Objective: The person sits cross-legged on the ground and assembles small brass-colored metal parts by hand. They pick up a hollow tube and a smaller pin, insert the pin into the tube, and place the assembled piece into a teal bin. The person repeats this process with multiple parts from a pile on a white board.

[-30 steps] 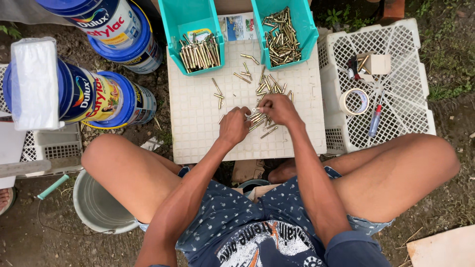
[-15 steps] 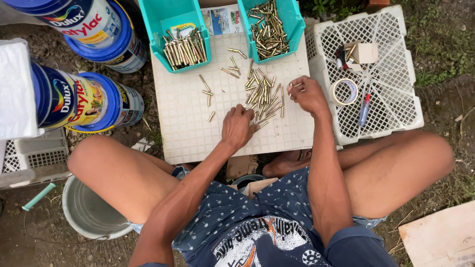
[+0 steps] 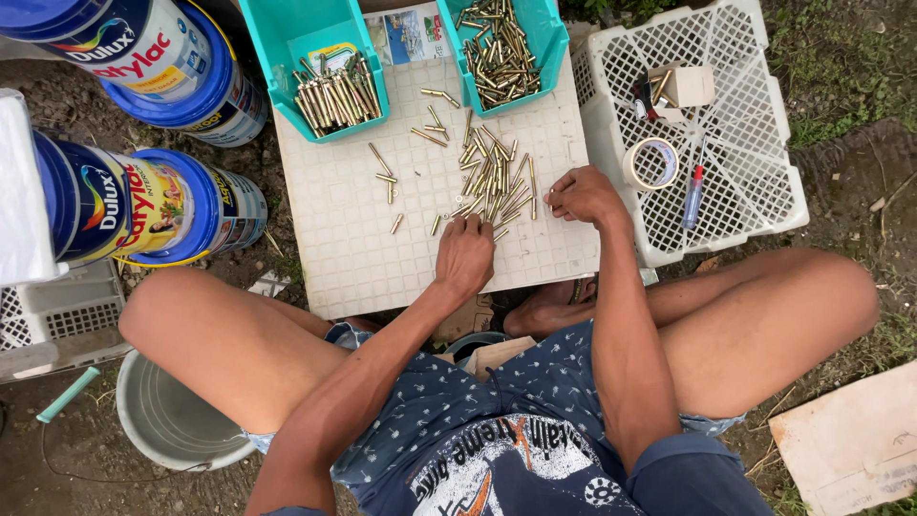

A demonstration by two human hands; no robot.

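left hand (image 3: 465, 256) palm-down, fingers spread on brass pins (image 3: 494, 179) at pile's near edge, right hand (image 3: 583, 194) loosely curled just right of pile, grip unclear, white desk (image 3: 344, 248)

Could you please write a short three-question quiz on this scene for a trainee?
1. True or false: the left hand rests on the white board at the near edge of the loose brass pins.
2. Which teal bin holds pins lying in a neat row? A: the left bin. B: the right bin.
3. What lies beside the tape roll on the white crate?

Key
1. True.
2. A; those in the right bin lie jumbled.
3. A small screwdriver with a red and blue handle; the right hand is closed just left of the crate.
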